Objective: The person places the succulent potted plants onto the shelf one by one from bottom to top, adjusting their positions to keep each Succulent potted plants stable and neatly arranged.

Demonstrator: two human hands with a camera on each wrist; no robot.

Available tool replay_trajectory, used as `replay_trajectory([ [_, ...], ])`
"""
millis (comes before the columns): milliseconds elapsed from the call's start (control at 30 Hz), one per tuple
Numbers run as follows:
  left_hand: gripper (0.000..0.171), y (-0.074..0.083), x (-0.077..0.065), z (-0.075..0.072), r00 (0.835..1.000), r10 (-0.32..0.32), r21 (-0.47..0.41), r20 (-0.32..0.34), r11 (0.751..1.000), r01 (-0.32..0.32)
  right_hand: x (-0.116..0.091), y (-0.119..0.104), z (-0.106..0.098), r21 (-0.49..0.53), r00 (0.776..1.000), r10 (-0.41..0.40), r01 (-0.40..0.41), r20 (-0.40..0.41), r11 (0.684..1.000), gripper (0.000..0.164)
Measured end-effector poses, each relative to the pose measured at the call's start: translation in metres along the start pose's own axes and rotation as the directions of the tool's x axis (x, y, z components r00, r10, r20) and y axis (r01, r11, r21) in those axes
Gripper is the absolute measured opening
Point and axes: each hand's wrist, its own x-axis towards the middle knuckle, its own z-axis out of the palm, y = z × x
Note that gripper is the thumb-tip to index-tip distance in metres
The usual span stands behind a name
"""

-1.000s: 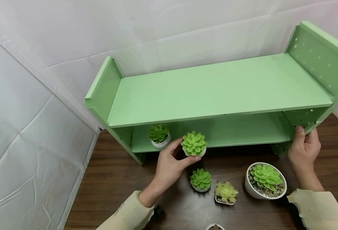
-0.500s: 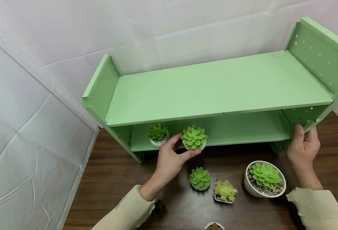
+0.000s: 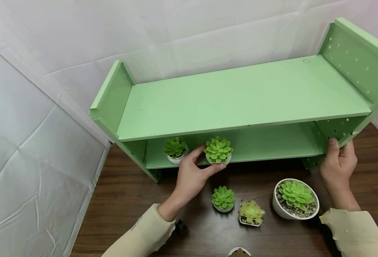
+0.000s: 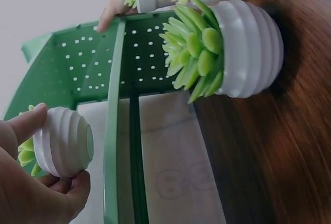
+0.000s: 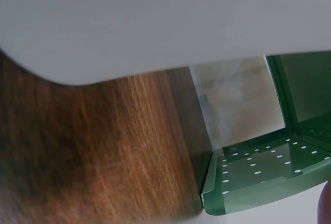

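Observation:
With thumb and fingers my left hand point(image 3: 192, 176) holds a small green potted succulent point(image 3: 219, 150) at the front edge of the lower shelf. Its white ribbed pot point(image 4: 64, 142) shows tilted in the left wrist view; whether it touches the board I cannot tell. A similar succulent point(image 3: 175, 148) stands on that shelf's left end. My right hand point(image 3: 339, 167) grips the lower front edge of the right side panel of the green shelf unit point(image 3: 243, 96), thumb in front. Only a fingertip point(image 5: 325, 206) of that hand appears in the right wrist view.
On the dark wooden table point(image 3: 118, 214) in front stand a small green succulent point(image 3: 223, 198), a pale one in a square pot point(image 3: 251, 212) and a larger one in a round white pot point(image 3: 296, 198). Another pot point(image 3: 239, 252) is cut off at the bottom. White sheeting point(image 3: 182, 32) hangs behind.
My left hand has moved the succulent forward, up to the lower shelf's opening. My right hand keeps its grip on the side panel. The head view has shifted slightly.

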Motion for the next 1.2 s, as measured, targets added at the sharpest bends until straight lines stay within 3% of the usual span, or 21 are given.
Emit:
replay_trajectory([
  [300, 0.076, -0.001, 0.005, 0.001, 1.0, 0.008, -0.042, 0.004, 0.999, -0.008, 0.0, -0.003, 0.001, 0.014, 1.0, 0.003, -0.003, -0.009, 1.0, 0.027],
  [600, 0.079, -0.002, 0.008, 0.003, 0.998, -0.063, -0.047, -0.007, 0.997, 0.063, -0.002, -0.031, 0.008, 0.006, 1.0, 0.003, -0.003, -0.01, 1.0, 0.027],
  [867, 0.082, -0.002, 0.012, 0.003, 0.994, -0.108, -0.038, 0.011, 0.993, 0.108, -0.001, -0.033, 0.009, 0.003, 1.0, 0.003, -0.003, -0.022, 1.0, 0.026],
  [1200, 0.081, -0.002, 0.014, 0.005, 0.994, -0.111, -0.028, 0.018, 0.993, 0.112, -0.001, -0.033, 0.01, 0.01, 1.0, 0.0, 0.0, -0.021, 1.0, 0.027],
])
